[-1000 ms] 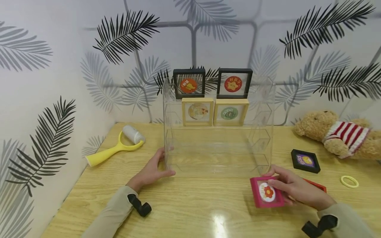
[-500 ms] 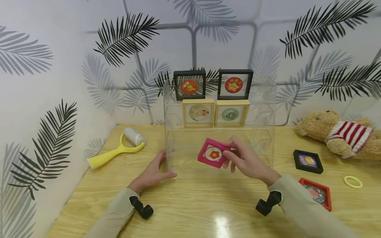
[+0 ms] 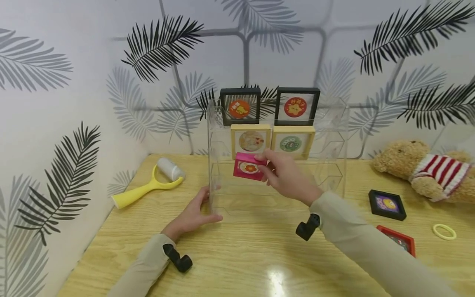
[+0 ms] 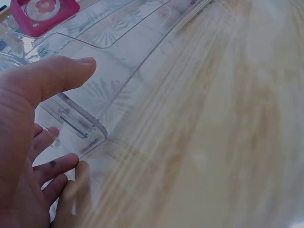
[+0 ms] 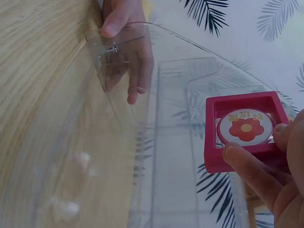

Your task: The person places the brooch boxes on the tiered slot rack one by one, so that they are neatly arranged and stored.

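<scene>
My right hand [image 3: 285, 173] pinches a small pink picture frame [image 3: 248, 172] between thumb and fingers. Behind its window sits a round white badge [image 5: 245, 127] with a red flower. The frame is held before a clear, tiered acrylic display rack [image 3: 278, 202], just below the left yellow frame [image 3: 250, 141] in the head view. My left hand [image 3: 191, 214] is at the rack's lower left side, thumb extended in front and fingers along the side wall. In the left wrist view, fingertips [image 4: 71, 161] are right by the rack's bottom corner.
Two black frames [image 3: 297, 123] stand on the top tier; another yellow frame [image 3: 293, 156] stands below. To the right lie a black frame [image 3: 387, 205], a red frame [image 3: 411, 245], a yellow ring [image 3: 444, 232] and a teddy bear [image 3: 438, 169]. A yellow Y-shaped handle [image 3: 137, 194] and grey cylinder [image 3: 170, 169] lie left.
My right hand has carried the pink frame from the rack's right front leftward and up to the middle tiers, tilting it. My left hand has stayed by the rack's left side.
</scene>
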The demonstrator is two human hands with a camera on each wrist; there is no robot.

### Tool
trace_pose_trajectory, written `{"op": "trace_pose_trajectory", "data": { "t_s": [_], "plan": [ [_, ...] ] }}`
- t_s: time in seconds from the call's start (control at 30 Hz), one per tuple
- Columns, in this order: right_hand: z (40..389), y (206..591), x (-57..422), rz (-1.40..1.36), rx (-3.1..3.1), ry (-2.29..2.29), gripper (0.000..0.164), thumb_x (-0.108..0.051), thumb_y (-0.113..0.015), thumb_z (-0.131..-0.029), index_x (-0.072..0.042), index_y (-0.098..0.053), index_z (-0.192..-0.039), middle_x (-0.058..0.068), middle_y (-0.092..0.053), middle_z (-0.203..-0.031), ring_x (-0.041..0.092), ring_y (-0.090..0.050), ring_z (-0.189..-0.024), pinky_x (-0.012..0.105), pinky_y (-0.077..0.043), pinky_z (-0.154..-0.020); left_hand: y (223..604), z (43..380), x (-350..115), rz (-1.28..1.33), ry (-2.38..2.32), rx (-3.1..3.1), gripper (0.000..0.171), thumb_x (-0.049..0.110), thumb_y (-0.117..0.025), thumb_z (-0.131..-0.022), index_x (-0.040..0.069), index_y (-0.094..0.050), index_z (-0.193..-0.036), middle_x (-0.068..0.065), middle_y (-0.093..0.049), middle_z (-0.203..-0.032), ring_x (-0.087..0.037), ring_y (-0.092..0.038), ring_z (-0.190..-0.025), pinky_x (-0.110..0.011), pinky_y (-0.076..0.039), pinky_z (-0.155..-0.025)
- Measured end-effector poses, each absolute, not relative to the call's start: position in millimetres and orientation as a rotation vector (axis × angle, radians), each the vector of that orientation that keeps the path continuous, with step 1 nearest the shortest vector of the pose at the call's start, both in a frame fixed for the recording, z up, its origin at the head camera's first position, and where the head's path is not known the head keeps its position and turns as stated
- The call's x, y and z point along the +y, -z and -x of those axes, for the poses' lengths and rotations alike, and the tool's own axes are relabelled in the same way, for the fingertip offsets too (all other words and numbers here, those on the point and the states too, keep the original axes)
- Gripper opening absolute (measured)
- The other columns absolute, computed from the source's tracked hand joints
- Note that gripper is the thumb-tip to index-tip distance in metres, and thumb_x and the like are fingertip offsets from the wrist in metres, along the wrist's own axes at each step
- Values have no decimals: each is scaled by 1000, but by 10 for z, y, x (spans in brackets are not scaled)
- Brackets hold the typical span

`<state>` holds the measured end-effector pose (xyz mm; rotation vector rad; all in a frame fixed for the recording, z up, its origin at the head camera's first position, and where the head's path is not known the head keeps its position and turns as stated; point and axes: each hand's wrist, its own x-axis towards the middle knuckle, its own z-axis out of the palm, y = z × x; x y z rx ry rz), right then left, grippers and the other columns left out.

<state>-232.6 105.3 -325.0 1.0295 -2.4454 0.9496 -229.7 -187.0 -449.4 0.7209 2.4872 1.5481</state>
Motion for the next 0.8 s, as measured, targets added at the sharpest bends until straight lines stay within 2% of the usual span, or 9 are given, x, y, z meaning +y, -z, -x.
{"op": "trace_pose_trajectory", "data": {
  "t_s": [0.33, 0.47, 0.63, 0.73, 0.8],
  "plan": [
    [2344, 3370, 1022, -1066, -2573, -974, 15, -3, -60, -93, -5, -56, -108, 14, -68, -92, 5, -54, -52, 19, -49, -49, 4490, 2300, -1857, -702, -1547, 2475, 80, 18, -77, -82, 16, -31, -147, -18, -38, -149, -36, -38, -135, -56, -25, -112],
    [2297, 3363, 1056, -1037, -2592, -884, 28, -5, -64, -91, -7, -58, -118, 11, -67, -103, 6, -52, -57, 21, -48, -54, 4487, 2295, -1859, -695, -1545, 2475, 79, 17, -77, -82, 17, -31, -147, -19, -37, -149, -37, -37, -135, -57, -25, -111],
    [2168, 3403, 1173, -966, -2602, -839, 47, -4, -63, -90, -9, -49, -135, 13, -60, -117, 6, -52, -62, 23, -49, -59, 4475, 2289, -1862, -697, -1550, 2465, 79, 16, -76, -82, 15, -30, -147, -19, -37, -149, -37, -37, -135, -57, -25, -111],
    [2102, 3444, 1283, -928, -2582, -865, 50, -2, -62, -90, -6, -45, -137, 16, -59, -119, 5, -53, -62, 22, -49, -58, 4472, 2291, -1861, -694, -1554, 2460, 79, 16, -77, -82, 15, -31, -147, -19, -37, -149, -38, -36, -135, -57, -25, -111],
    [2058, 3482, 1373, -912, -2555, -909, 47, -1, -62, -90, -3, -46, -133, 15, -62, -114, 4, -54, -61, 22, -49, -55, 4475, 2293, -1860, -690, -1558, 2456, 80, 15, -76, -82, 15, -30, -147, -19, -36, -149, -38, -36, -135, -57, -25, -111]
  ]
}}
